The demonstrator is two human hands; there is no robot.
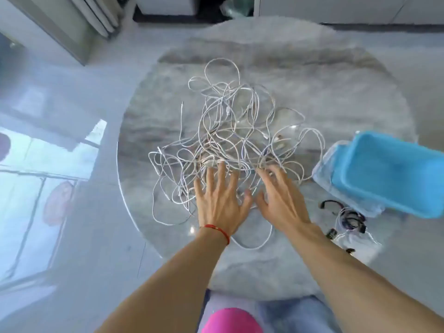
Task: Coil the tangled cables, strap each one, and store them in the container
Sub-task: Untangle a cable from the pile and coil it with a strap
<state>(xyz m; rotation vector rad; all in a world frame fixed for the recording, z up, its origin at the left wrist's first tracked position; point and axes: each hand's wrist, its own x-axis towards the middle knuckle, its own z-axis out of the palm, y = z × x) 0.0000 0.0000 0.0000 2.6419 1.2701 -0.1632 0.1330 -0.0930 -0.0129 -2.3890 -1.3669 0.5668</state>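
A big tangle of thin white cables [230, 131] lies spread over the middle of a round glass table [336, 97]. My left hand [219, 200], with a red thread round its wrist, lies flat on the near edge of the tangle with its fingers spread. My right hand [280, 195] reaches in beside it, fingers straight, fingertips touching the cables. Neither hand grips anything. A blue plastic container [394, 174] sits tilted at the table's right edge. Small black straps [348, 217] lie in front of it, near my right forearm.
Under the glass top shows a pale shaggy rug [264, 34]. The shiny floor [60, 164] stretches away on the left. A clear plastic lid or bag [329, 164] lies under the blue container. My knees, in pink and blue, are below the near table edge.
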